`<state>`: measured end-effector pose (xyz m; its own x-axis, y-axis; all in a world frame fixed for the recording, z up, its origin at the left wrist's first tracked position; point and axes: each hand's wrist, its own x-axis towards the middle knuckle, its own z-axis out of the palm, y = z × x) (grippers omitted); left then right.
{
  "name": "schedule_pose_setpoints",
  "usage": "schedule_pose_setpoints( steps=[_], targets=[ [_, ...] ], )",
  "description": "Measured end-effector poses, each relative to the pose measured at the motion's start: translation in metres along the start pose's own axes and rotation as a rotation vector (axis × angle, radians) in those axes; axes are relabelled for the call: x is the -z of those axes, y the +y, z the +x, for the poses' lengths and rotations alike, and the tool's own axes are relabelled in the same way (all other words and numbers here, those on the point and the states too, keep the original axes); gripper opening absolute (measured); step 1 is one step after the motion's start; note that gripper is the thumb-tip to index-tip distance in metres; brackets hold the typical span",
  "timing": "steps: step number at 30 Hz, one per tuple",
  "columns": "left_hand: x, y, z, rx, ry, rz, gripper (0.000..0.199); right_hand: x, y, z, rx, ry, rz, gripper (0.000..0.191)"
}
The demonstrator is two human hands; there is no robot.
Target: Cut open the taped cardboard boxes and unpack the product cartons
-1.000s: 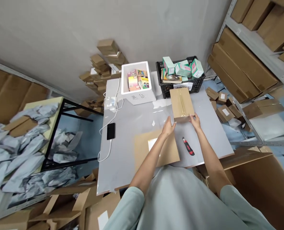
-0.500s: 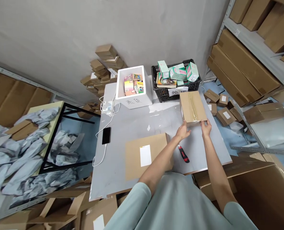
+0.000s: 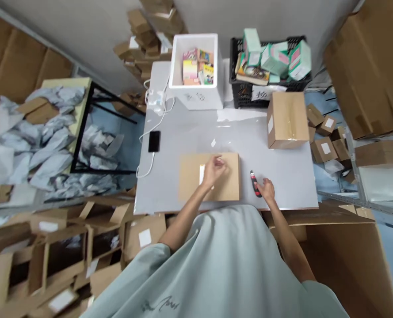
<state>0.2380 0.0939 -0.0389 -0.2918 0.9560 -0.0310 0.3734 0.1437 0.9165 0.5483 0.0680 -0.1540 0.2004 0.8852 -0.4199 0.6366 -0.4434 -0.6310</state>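
A flat cardboard box (image 3: 191, 181) with a white label lies near the front of the table. My left hand (image 3: 215, 170) is above this box, partly covering the label, its fingers loosely bent and nothing visible in them. To the right of the box, a red and black utility knife (image 3: 256, 184) rests on the tabletop. My right hand (image 3: 267, 190) is at the knife's handle with thumb and fingers apart; whether the thumb touches the handle is hard to see. A taped cardboard box (image 3: 287, 121) stands farther back on the right, apart from both hands.
At the table's back are a white foam box (image 3: 198, 95) of small packages and a black crate (image 3: 246, 95) of green-white boxes and books. A phone (image 3: 154, 141) with a cable lies left on the grey table (image 3: 183, 128). Open cartons (image 3: 65, 251) crowd the lower left.
Both hands have left the taped box, which stays at the back right. My left hand has moved over the flat box, my right hand to the knife. The view has tilted downward.
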Motion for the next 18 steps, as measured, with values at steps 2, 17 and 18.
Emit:
schedule_pose_setpoints(
  steps=[2,17,18],
  targets=[
    [0.053,-0.032,-0.029,0.097,0.143,-0.003,0.045,-0.023,0.011,-0.031,-0.02,-0.056,-0.069,0.051],
    [0.18,-0.119,-0.049,0.339,0.334,-0.123,0.043,-0.03,-0.068,-0.003,-0.026,-0.003,0.21,0.017],
    [0.182,-0.122,-0.039,0.337,0.313,-0.122,0.043,-0.03,-0.082,0.002,-0.003,0.002,0.265,0.016]
  ],
)
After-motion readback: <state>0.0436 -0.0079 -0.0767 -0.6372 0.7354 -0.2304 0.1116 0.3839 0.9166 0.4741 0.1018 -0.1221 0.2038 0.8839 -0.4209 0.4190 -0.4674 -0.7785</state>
